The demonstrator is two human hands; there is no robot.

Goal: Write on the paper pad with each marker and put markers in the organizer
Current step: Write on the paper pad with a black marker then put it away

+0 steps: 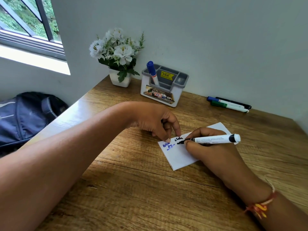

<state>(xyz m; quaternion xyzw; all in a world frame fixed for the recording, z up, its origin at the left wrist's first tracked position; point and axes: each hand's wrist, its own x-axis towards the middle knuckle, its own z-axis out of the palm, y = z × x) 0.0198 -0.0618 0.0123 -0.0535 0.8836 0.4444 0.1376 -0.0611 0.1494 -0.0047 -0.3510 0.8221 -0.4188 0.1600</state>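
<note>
A small white paper pad (179, 155) lies on the wooden desk, with blue writing at its left and black writing beside it. My right hand (208, 147) grips a black marker (216, 139), its tip touching the pad at the black writing. My left hand (158, 122) presses its fingertips on the pad's top left corner; a dark piece, perhaps the cap, shows between its curled fingers. A white and grey organizer (165, 85) stands at the back with one blue marker (152, 72) upright in it. Three more markers (228, 104), blue, green and black, lie at the back right by the wall.
A white pot of white flowers (119, 57) stands left of the organizer in the desk's corner. A dark backpack (25, 114) sits on the floor beyond the desk's left edge. A wall runs close behind the desk, with a window at upper left.
</note>
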